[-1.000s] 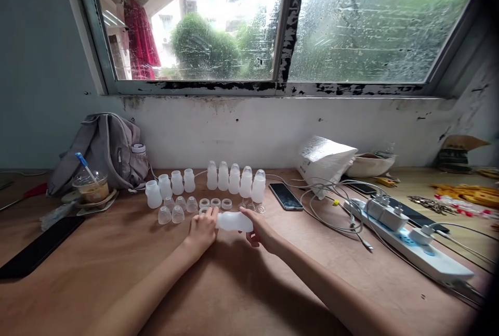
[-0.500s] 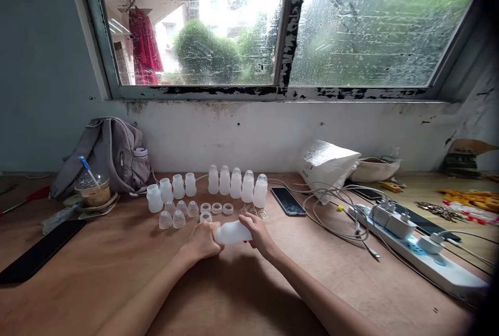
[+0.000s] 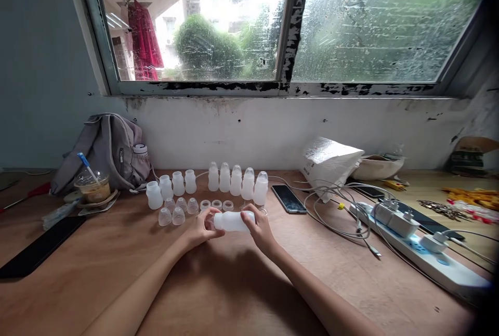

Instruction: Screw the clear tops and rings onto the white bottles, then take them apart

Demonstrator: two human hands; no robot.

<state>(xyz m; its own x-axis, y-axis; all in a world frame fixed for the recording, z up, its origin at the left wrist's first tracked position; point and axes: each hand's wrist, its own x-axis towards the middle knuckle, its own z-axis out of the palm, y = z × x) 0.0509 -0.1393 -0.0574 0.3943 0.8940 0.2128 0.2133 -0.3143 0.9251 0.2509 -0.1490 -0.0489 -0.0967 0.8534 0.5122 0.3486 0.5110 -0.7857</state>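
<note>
A frosted white bottle (image 3: 233,221) lies sideways between my hands, just above the table. My right hand (image 3: 258,228) is wrapped round its base end. At the other end, my left hand (image 3: 205,225) has its fingers round a clear cap (image 3: 211,218), partly hidden by them, at the bottle's neck. Behind stand several capped bottles (image 3: 236,182) in a row. Farther left are several open bottles (image 3: 155,195), with several clear domed caps (image 3: 178,216) in front of them. White rings (image 3: 228,205) lie just beyond my hands.
A phone (image 3: 288,199) lies right of the capped bottles. Coiled cables (image 3: 331,221) and a power strip (image 3: 417,246) are at the right. A backpack (image 3: 111,154), drink cup (image 3: 93,186) and black flat object (image 3: 41,246) are at the left.
Both hands and the bottle have moved slightly away from me. My left hand's fingers have loosened from a tight wrap, and more of the bottle's neck end shows.
</note>
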